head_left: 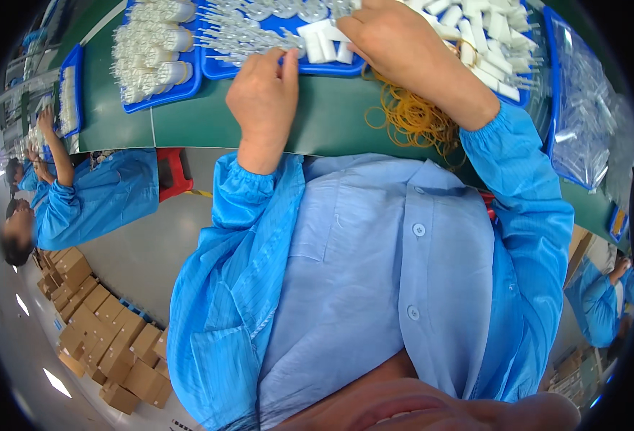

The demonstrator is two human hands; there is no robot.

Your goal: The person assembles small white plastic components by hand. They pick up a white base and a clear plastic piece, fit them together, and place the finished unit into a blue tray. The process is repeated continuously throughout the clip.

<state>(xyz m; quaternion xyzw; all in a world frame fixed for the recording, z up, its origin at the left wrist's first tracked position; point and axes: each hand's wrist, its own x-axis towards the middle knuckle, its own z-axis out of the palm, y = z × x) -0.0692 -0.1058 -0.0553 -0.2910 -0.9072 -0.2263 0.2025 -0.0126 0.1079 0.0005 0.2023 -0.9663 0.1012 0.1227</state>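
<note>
White pieces [313, 47] inside tray rim [324, 70]; tabletop [195, 129] fronting; right grip [389, 34] unclear.

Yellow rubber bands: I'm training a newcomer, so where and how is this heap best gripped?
Probably pinch a loose loop at the left fringe of the rubber bands, coming from the left: single loops stick out there over the green table, while the middle is tangled and the right arm covers the upper right in view.
</note>
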